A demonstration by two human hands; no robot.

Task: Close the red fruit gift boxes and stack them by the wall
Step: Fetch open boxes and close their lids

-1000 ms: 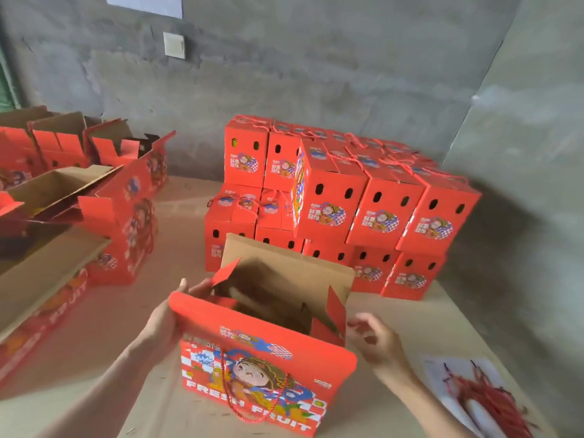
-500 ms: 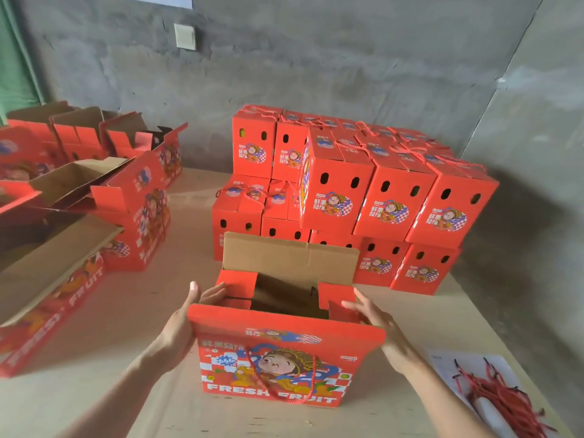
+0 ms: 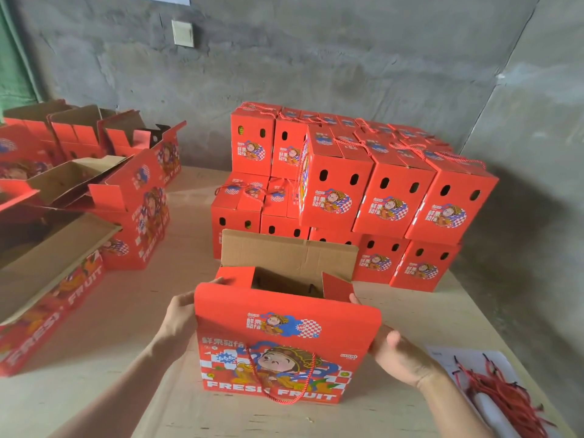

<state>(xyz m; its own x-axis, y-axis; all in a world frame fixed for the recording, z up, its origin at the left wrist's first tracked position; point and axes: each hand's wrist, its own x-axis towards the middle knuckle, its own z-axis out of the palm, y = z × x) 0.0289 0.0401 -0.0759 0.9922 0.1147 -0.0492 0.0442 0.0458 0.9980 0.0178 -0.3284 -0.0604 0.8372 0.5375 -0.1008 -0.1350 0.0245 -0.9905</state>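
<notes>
A red fruit gift box [image 3: 278, 352] stands upright on the wooden table [image 3: 132, 311] in front of me, its top open. Its brown back flap stands up and both red side flaps are folded inward. A red cord handle hangs on its front. My left hand [image 3: 178, 314] holds the box's upper left corner, fingers over the side flap. My right hand [image 3: 396, 355] presses the box's right side, fingers reaching to the right flap. Several shut red boxes [image 3: 363, 197] are stacked in two layers by the grey wall.
Several open red boxes [image 3: 94, 191] with raised flaps fill the table's left side. A white sheet with a pile of red cords [image 3: 502, 393] lies at the right front. The table's right edge runs close to a side wall.
The box has turned upright and square to me. Both side flaps have gone down inward. My right hand has moved from the flap's top to the box's right side.
</notes>
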